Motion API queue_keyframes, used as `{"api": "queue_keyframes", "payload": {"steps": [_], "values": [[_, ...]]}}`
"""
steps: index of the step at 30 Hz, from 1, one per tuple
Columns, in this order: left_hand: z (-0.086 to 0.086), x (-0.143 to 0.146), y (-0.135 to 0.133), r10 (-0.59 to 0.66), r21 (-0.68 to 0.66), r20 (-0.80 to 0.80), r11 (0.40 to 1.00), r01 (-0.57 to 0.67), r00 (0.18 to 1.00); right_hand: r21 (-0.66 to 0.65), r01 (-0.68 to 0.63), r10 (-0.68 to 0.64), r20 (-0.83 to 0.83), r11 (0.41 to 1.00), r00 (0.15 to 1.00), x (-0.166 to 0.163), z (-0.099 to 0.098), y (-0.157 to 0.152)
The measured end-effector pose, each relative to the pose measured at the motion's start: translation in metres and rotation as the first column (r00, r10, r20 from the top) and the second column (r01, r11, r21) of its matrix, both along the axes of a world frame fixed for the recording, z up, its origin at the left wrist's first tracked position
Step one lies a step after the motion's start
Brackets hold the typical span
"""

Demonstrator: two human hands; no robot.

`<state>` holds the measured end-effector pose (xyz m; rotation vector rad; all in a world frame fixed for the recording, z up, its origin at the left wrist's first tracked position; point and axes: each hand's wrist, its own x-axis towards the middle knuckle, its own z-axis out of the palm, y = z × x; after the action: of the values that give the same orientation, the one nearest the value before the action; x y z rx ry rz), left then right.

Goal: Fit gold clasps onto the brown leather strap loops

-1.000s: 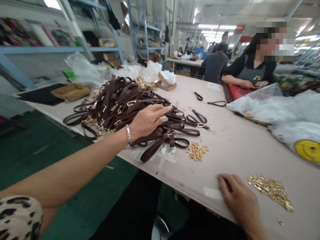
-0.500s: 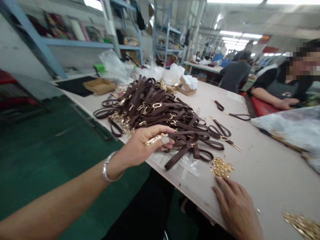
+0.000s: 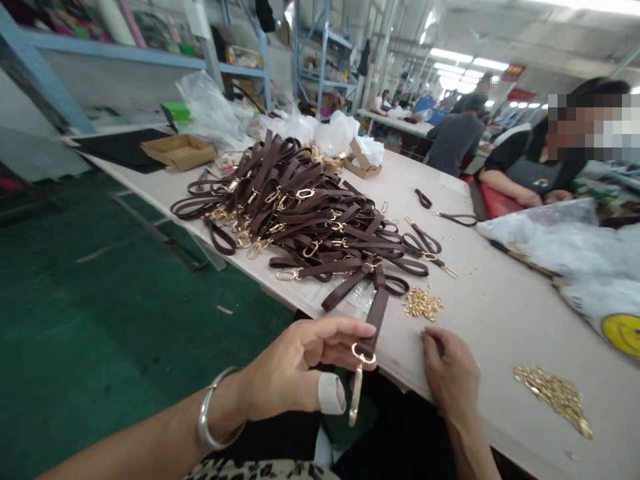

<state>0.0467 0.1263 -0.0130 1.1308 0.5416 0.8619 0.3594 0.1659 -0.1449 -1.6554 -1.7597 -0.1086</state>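
My left hand (image 3: 305, 360), with white tape round the thumb, holds a dark brown wrist strap (image 3: 379, 313) between its fingers, beyond the table's front edge. A gold swivel clasp (image 3: 356, 393) hangs from the strap's near end. My right hand (image 3: 453, 373) rests at the table edge with thumb and fingertips pressed together; whatever they pinch, if anything, is too small to see. Just beyond it lies a small heap of gold metal pieces (image 3: 423, 305). A large pile of brown straps with gold clasps (image 3: 320, 220) covers the table beyond my left hand.
A second heap of gold pieces (image 3: 555, 397) lies to the right. Loose straps (image 3: 425, 237), an open cardboard box (image 3: 180, 153) and clear plastic bags (image 3: 215, 107) are on the table (image 3: 480, 300). A co-worker (image 3: 535, 167) sits across, near a large plastic bag (image 3: 565, 233).
My left hand has come away from the pile, toward me and right, with the strap and its clasp. My right hand has drawn its spread fingers together beside the gold heap. The view has shifted.
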Motion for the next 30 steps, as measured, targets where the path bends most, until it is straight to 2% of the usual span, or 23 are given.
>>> {"api": "queue_keyframes", "payload": {"steps": [2,4,9,11,13,17,20,22,24,27,29,30], "values": [[-0.004,0.016,-0.006,0.088,-0.130,-0.060,0.987,-0.095,0.994,0.002,0.008,-0.008,-0.043,1.000,0.999,0.000,0.000,-0.001],[-0.008,0.031,-0.010,0.167,-0.187,-0.160,0.962,-0.196,0.973,0.000,0.014,-0.014,-0.051,1.000,0.999,0.000,-0.001,-0.001],[-0.016,0.054,-0.012,0.195,-0.157,-0.321,0.954,-0.255,0.927,-0.009,-0.006,0.005,-0.100,1.000,0.995,0.000,-0.003,0.000],[-0.019,0.057,-0.013,0.211,-0.047,-0.420,0.966,-0.253,0.883,-0.013,-0.013,0.011,-0.139,1.000,0.990,-0.001,-0.002,-0.001],[-0.024,0.057,-0.015,0.255,0.128,-0.531,0.967,-0.221,0.808,-0.014,-0.005,0.003,-0.192,1.000,0.981,-0.003,0.000,-0.001],[-0.035,0.055,-0.018,0.432,0.453,-0.603,0.877,-0.157,0.671,-0.031,0.019,-0.028,-0.324,0.999,0.946,-0.006,0.005,-0.004],[-0.041,0.053,-0.015,0.488,0.555,-0.625,0.826,-0.093,0.610,-0.055,0.024,-0.045,-0.431,0.998,0.901,-0.005,0.009,-0.006],[-0.043,0.053,-0.011,0.483,0.564,-0.634,0.823,-0.066,0.604,-0.067,0.036,-0.065,-0.505,0.997,0.861,-0.002,0.012,-0.008],[-0.043,0.054,-0.004,0.429,0.486,-0.629,0.868,-0.102,0.649,-0.089,0.045,-0.087,-0.569,0.995,0.818,0.000,0.017,-0.012],[-0.041,0.062,0.007,0.252,0.145,-0.562,0.968,-0.205,0.788,-0.138,0.016,-0.103,-0.646,0.990,0.757,-0.004,0.022,-0.025],[-0.042,0.068,0.011,0.175,-0.061,-0.470,0.971,-0.230,0.865,-0.161,-0.050,-0.089,-0.749,0.986,0.656,-0.014,0.025,-0.038],[-0.042,0.071,0.013,0.161,-0.117,-0.432,0.966,-0.232,0.888,-0.164,-0.090,-0.081,-0.806,0.982,0.586,-0.021,0.026,-0.044]]}}
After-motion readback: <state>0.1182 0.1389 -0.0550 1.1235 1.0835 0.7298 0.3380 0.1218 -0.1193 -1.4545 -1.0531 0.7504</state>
